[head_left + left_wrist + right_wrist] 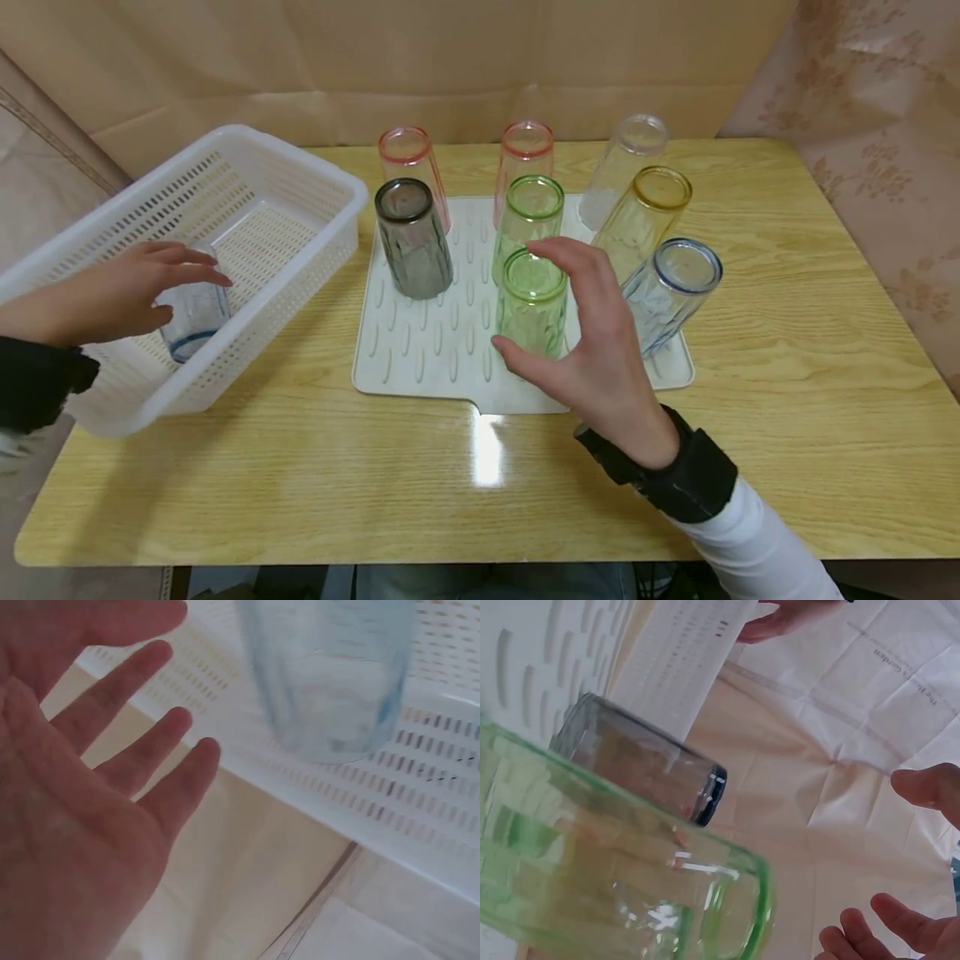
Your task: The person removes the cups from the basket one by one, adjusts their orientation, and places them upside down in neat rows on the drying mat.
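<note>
My left hand [142, 292] reaches over the white basket [255, 346], fingers loosely extended above a clear blue-tinted glass [197, 321] inside it. A gap shows between that hand and the glass in the left wrist view. On the right, my right hand [600, 367] is beside the front green glass [534, 325], thumb and fingers spread wide. The right wrist view shows its fingers apart from the green glass [705, 900]. That glass stands upside down on the white draining mat [405, 367], with another green glass [528, 217] behind it.
A grey glass [416, 246] stands on the mat's left. Two pink-rimmed glasses, one of them this pink glass [525, 167], are at the back. A clear glass [618, 175], a yellow glass [637, 221] and a blue glass [667, 300] line the right side, tilted in view.
</note>
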The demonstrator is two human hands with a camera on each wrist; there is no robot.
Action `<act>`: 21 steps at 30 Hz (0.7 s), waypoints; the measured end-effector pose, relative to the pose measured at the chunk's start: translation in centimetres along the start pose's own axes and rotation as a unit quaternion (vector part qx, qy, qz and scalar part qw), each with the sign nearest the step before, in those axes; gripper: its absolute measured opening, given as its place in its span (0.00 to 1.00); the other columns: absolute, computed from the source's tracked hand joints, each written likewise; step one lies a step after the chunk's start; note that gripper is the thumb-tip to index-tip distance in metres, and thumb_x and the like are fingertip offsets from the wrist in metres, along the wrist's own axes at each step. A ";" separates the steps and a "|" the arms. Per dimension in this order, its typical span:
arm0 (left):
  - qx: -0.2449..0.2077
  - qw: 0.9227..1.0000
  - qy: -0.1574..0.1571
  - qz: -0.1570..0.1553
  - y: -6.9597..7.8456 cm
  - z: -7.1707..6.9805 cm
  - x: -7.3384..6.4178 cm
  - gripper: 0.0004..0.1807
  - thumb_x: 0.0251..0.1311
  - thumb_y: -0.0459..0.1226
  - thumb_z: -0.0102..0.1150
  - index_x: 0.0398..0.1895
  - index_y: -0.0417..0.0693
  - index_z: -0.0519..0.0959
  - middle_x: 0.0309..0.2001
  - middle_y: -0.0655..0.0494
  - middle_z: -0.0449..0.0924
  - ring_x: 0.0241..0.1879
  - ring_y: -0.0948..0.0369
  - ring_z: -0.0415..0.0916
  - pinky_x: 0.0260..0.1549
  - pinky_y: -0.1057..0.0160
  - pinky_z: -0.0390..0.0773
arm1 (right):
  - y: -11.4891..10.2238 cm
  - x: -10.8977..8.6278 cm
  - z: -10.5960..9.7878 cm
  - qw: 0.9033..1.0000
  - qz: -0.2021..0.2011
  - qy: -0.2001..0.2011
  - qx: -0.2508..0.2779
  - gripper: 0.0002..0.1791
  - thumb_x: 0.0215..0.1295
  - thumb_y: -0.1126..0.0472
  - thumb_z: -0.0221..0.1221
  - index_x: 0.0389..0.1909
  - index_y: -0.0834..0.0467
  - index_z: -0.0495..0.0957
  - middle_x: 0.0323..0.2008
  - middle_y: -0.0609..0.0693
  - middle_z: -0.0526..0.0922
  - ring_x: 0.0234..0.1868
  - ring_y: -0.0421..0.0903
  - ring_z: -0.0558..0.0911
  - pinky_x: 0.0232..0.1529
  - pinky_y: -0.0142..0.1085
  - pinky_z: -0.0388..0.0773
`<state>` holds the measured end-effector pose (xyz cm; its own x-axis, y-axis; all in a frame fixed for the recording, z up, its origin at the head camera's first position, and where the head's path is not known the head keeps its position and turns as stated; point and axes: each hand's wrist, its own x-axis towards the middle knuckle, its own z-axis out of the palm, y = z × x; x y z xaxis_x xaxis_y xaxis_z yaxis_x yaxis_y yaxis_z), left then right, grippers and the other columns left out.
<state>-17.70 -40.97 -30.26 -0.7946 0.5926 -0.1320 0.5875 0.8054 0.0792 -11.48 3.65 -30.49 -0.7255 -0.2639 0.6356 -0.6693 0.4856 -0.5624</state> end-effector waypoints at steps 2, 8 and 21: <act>-0.012 1.000 -0.008 0.007 -0.7 0.6 -0.3 0.34 0.32 0.15 0.56 0.49 0.44 0.75 0.54 0.32 0.70 0.55 0.34 0.58 0.51 0.33 0.58 | -0.4 0.1 0.2 1.000 -0.010 -0.010 0.014 0.39 0.39 0.59 0.70 0.55 0.64 0.67 0.53 0.61 0.71 0.58 0.48 0.67 0.56 0.44 0.68; -0.008 0.998 -0.059 -0.031 -2.5 1.7 -0.6 0.39 0.31 0.12 0.48 0.53 0.48 0.74 0.61 0.32 0.63 0.62 0.28 0.44 0.57 0.28 0.46 | -1.4 0.1 1.3 0.996 -0.023 -0.059 0.068 0.31 0.42 0.62 0.69 0.51 0.62 0.72 0.50 0.58 0.75 0.54 0.48 0.71 0.53 0.42 0.72; 0.006 0.994 -0.095 -0.046 -4.9 2.0 0.2 0.37 0.31 0.19 0.64 0.53 0.50 0.73 0.60 0.31 0.65 0.59 0.26 0.48 0.52 0.26 0.50 | -0.9 -0.4 3.4 0.985 -0.025 -0.168 0.037 0.20 0.49 0.58 0.66 0.45 0.57 0.77 0.44 0.50 0.82 0.49 0.40 0.76 0.50 0.37 0.75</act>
<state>-20.48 -44.83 -32.63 -0.8022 0.5021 -0.3232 0.5167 0.8549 0.0457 -11.12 0.48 -31.99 -0.6954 -0.5526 0.4595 -0.7062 0.4071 -0.5793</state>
